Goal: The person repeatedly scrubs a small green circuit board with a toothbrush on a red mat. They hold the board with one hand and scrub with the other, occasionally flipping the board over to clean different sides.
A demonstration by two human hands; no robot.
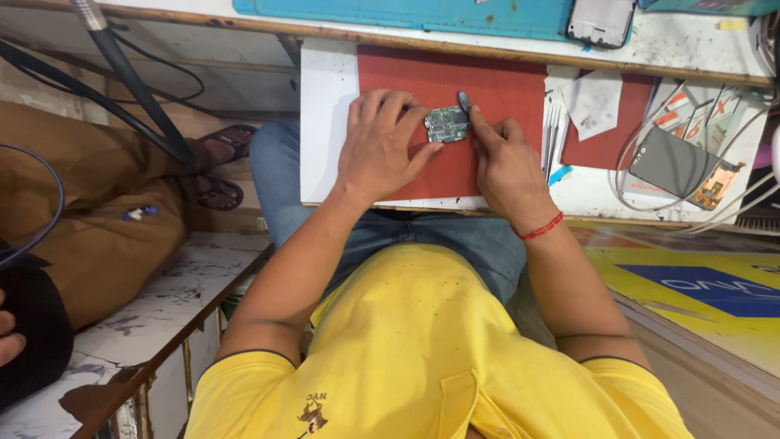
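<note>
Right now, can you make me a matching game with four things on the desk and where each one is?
Things:
1. circuit board
2. red mat
3. phone
4. tweezers

Places:
A. lying on the blue mat at the far edge
B. between the left hand and right hand
C. under the board, on the white tray
D. just right of the red mat

Pairs: 1-B, 2-C, 3-A, 4-D
</note>
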